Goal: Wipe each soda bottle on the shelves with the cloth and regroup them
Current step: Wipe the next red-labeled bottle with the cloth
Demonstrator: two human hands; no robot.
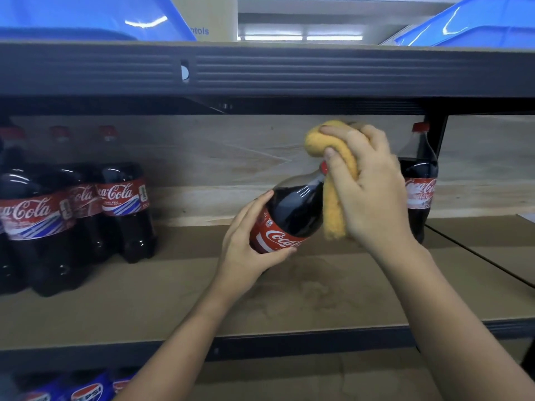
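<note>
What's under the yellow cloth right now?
The cloth covers the top of the tilted bottle; only a sliver of red cap shows. The rest of the cap and neck is hidden by the cloth and the right hand.

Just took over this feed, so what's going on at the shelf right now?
A person is wiping a Coca-Cola bottle. The left hand grips it around the label, tilted above the shelf board, while the right hand presses a yellow cloth over its cap and neck. A group of Coca-Cola bottles stands at the left, and a single bottle stands at the right.
</note>
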